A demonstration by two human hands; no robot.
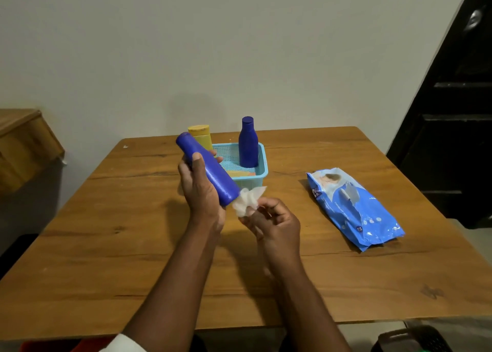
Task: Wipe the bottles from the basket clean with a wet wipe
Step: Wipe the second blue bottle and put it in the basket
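1. Wooden bench [319, 272] under a plain wall carries a pale-blue perforated plastic basket [262, 172].
2. Your left hand [198, 189] wraps the tilted dark-blue plastic bottle [210, 172], held above the bench before the basket.
3. Your right hand [274, 222] pinches the crumpled white wet wipe [246, 201] against its base.
4. It likely handles stiff, light and slick when wet; keep your grip mid-body.

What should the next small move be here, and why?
Probably slide the wet wipe up the tilted blue bottle: the right hand pinches it only at the bottle's base, while the left hand keeps its grip on the body.
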